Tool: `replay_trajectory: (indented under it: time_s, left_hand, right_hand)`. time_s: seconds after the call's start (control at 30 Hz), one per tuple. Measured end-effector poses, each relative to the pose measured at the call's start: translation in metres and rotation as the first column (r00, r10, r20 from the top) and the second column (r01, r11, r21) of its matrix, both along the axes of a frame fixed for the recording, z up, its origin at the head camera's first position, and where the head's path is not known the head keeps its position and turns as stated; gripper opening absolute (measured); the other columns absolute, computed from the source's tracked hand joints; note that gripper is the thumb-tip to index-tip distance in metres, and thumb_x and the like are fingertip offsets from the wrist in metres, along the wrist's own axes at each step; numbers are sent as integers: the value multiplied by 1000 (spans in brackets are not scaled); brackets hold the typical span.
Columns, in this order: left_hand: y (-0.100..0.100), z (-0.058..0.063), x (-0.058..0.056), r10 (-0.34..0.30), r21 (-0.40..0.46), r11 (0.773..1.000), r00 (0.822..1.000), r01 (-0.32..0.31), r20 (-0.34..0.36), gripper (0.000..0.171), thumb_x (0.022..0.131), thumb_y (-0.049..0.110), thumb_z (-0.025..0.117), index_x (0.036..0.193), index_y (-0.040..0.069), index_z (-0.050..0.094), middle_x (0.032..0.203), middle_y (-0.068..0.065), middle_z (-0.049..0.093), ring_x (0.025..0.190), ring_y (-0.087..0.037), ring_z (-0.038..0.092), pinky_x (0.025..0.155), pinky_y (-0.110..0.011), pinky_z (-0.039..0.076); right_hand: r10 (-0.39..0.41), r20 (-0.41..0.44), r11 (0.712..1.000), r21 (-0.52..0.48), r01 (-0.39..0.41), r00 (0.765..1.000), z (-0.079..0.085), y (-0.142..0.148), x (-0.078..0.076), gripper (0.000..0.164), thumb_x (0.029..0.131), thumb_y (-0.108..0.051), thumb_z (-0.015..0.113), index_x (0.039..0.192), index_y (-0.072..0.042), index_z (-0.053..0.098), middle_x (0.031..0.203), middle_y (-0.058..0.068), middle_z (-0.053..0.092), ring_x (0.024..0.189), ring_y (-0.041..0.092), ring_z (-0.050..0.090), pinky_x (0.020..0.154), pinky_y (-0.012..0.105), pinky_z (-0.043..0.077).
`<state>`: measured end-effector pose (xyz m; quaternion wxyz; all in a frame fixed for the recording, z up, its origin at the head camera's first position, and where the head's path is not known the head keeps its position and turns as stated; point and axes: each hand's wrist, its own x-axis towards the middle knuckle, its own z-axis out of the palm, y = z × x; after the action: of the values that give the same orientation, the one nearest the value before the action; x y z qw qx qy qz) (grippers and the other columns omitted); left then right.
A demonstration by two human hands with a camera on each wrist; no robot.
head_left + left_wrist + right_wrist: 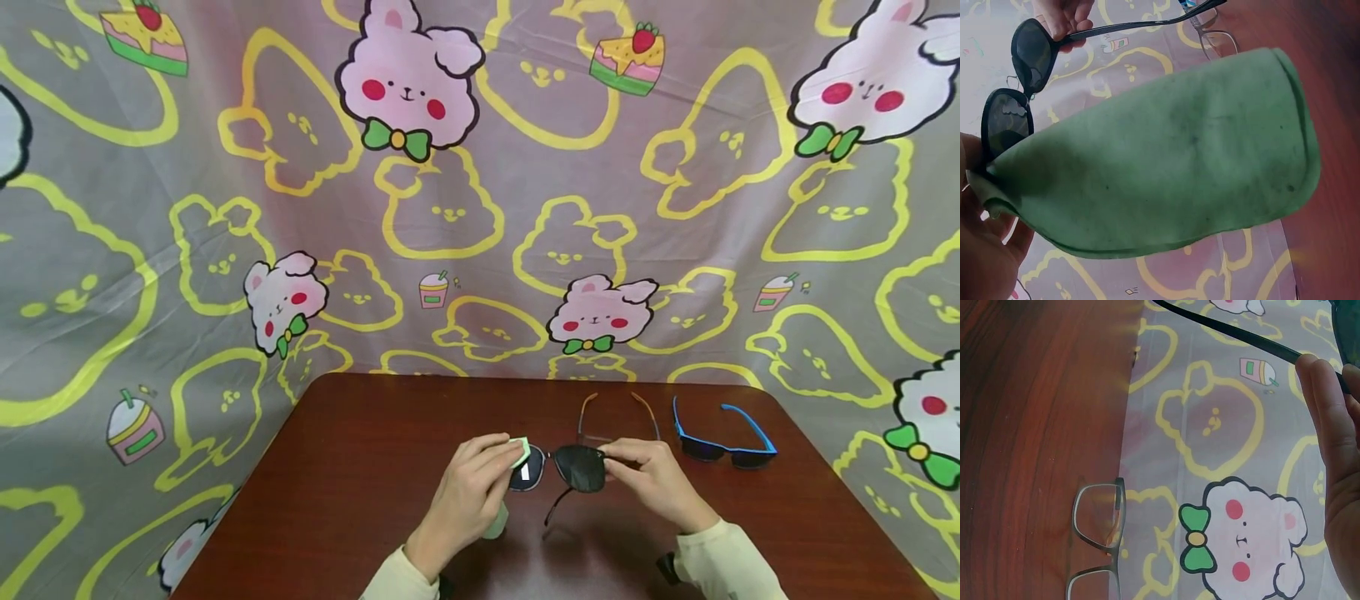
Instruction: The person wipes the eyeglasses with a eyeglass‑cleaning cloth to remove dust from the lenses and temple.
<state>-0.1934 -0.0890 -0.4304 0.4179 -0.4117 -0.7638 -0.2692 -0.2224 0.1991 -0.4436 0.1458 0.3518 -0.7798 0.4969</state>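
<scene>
Black-framed sunglasses (581, 468) with dark lenses are held above the table between both hands. My right hand (656, 483) pinches them near the hinge at the right lens; one temple arm hangs downward in the head view. At the other lens, my left hand (468, 496) pinches a green cloth (1179, 156) against the glass. Most of the cloth drapes loose below the fingers and fills the left wrist view. In the right wrist view a black temple arm (1241, 337) stretches away from the fingers of the right hand.
Clear-lensed eyeglasses (1094, 515) with orange-brown temple tips lie on the table behind the right hand. Blue-framed sunglasses (765, 442) rest farther right. The dark red-brown table (337, 467) meets a grey cartoon-print curtain (510, 283) at its back and sides.
</scene>
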Motion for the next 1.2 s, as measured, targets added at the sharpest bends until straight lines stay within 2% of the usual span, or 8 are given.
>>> replay_trajectory:
  time_s: [0.13, 0.27, 0.47, 0.57, 0.7, 0.83, 1.03, 1.2]
  left_hand:
    - [-1, -2, 1, -1, 1, 1000, 1000, 1, 15, 24, 96, 10, 51, 111, 5, 68, 114, -5, 66, 111, -21, 57, 95, -34, 41]
    - [-2, -5, 1, 9, -1, 1000, 1000, -9, 23, 22, 95, 11, 53, 109, 7, 69, 113, -4, 65, 108, -21, 56, 90, -34, 43]
    - [-5, -6, -1, 73, 17, 997, 997, -73, 8, 28, 101, 16, 45, 111, 12, 71, 100, -4, 55, 89, -18, 52, 76, -29, 46]
    - [-7, -7, -2, 86, 41, 995, 996, -86, 9, 22, 94, 9, 56, 109, 12, 71, 93, -2, 54, 85, -17, 53, 74, -26, 47]
    - [-7, -7, -2, 80, 118, 990, 997, -81, 12, 19, 79, -2, 67, 94, 9, 70, 88, 0, 60, 82, -14, 58, 73, -24, 49]
    - [-7, -3, -4, 69, 153, 986, 998, -65, -17, 13, 78, -1, 70, 87, 9, 69, 86, 1, 65, 79, -13, 60, 72, -23, 50]
    - [-6, -1, -4, 55, 48, 997, 998, -53, -23, 18, 85, -2, 60, 97, 7, 71, 94, 0, 67, 85, -14, 60, 77, -23, 50]
    - [-5, -3, -4, 85, -76, 993, 996, -88, -40, 23, 87, 0, 54, 103, 7, 70, 107, -2, 66, 98, -18, 60, 80, -29, 48]
  right_hand:
    - [-21, 18, 1000, 17, 21, 1000, 3, -2, 2, 20, 85, 6, 64, 101, -3, 72, 91, 3, 69, 76, 11, 66, 58, 32, 55]
    - [-23, 25, 1000, -4, 23, 999, 13, -5, 9, 19, 83, 10, 63, 98, 2, 71, 89, 7, 69, 73, 11, 66, 57, 33, 55]
    - [-59, 8, 998, -1, 59, 998, 26, -11, 16, 17, 82, 9, 65, 97, 2, 72, 87, 6, 69, 71, 11, 66, 55, 32, 54]
    - [-73, -12, 997, 5, 73, 997, 26, -12, 16, 17, 81, 9, 66, 96, 1, 72, 86, 6, 69, 70, 11, 66, 54, 34, 54]
    - [-61, -12, 998, 1, 61, 998, 24, -12, 16, 18, 81, 10, 66, 95, 2, 72, 87, 6, 69, 71, 11, 66, 55, 37, 54]
    - [-37, -17, 999, -15, 36, 999, 23, -13, 16, 18, 81, 12, 65, 95, 2, 72, 87, 8, 69, 72, 12, 67, 55, 37, 55]
    - [-35, -47, 999, -32, 34, 998, 22, -14, 15, 20, 79, 14, 65, 94, 3, 71, 87, 9, 69, 72, 13, 67, 55, 32, 54]
    - [-58, -44, 998, -33, 57, 997, 21, -14, 15, 20, 79, 15, 66, 95, 4, 71, 88, 9, 69, 73, 12, 67, 55, 31, 54]
